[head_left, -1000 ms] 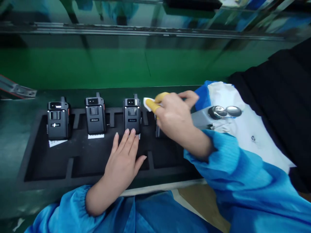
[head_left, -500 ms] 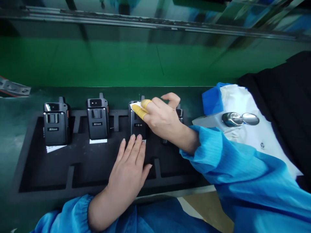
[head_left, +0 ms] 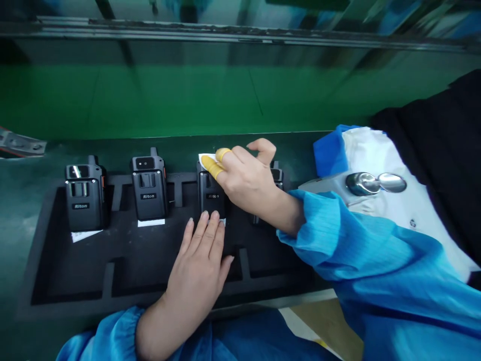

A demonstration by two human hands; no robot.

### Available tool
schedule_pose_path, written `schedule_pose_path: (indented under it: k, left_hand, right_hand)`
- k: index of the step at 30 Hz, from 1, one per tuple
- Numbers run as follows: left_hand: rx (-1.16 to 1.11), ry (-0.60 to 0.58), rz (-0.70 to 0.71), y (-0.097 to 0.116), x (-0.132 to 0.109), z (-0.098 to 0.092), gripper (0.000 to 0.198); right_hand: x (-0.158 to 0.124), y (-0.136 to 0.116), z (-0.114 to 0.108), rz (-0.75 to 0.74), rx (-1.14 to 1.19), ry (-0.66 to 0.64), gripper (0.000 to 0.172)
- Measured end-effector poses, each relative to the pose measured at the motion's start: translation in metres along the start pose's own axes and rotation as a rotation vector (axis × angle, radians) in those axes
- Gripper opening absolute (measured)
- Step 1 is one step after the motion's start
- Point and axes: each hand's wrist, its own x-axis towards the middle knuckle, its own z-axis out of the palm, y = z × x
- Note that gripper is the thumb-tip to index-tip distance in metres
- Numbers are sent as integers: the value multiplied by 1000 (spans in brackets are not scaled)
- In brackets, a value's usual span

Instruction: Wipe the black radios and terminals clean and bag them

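Under both of my hands lies a black two-way radio (head_left: 211,193) in a dark foam tray (head_left: 71,265). My right hand (head_left: 248,173), with yellow finger cots on two fingers, presses a small white wipe (head_left: 206,159) against the radio's top end. The fingers of my left hand (head_left: 199,263) lie flat and outstretched, their tips on the radio's lower edge. Two more radios, one at far left (head_left: 84,200) and one beside it (head_left: 149,190), rest in the tray on white slips. Another radio (head_left: 277,175) is mostly hidden behind my right hand.
At the right, a blue box (head_left: 329,154) and white bag (head_left: 406,195) sit by a bottle with an open metal flip cap (head_left: 363,184). Black cloth (head_left: 443,135) lies beyond. A green panel (head_left: 169,100) stands behind the tray; a metal piece (head_left: 22,144) is at far left.
My right hand and the wipe have shifted slightly left across the radio's top end. My left hand stays at the lower edge. The camera view has tilted a little.
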Motion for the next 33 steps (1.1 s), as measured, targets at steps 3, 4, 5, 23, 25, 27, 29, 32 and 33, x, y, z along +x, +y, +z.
schedule_pose_path:
  k: [3,4,5,23,25,27,29,32,33]
  left_hand:
    - [2,0,8,-1,0,0,42]
    - [-1,4,6,-1,0,0,41]
    - [-6,8,1,-1,0,0,41]
    - [-52,-22,-1,-2,-2,1,45]
    - [-55,-24,1,-2,-2,1,45]
    - [-66,-27,-3,-2,-1,2,45]
    - [-87,-28,-10,-1,-1,1,45]
    - [-127,18,-24,-2,-5,-5,44]
    - [-134,43,-29,-4,-8,-9,43]
  right_hand:
    - [-4,1,0,51,-29,-8,35]
    - [-8,2,-1,71,-31,-35,35]
    - [-12,3,-2,92,-24,-64,36]
    - [-43,-29,-29,-38,71,-42,34]
    - [-52,-22,-30,2,43,-72,35]
    - [-58,-15,-34,73,29,-105,36]
    - [-56,-10,-39,161,36,-141,36]
    - [-37,-10,-42,238,94,-188,35]
    - [-27,-12,-41,243,119,-200,35]
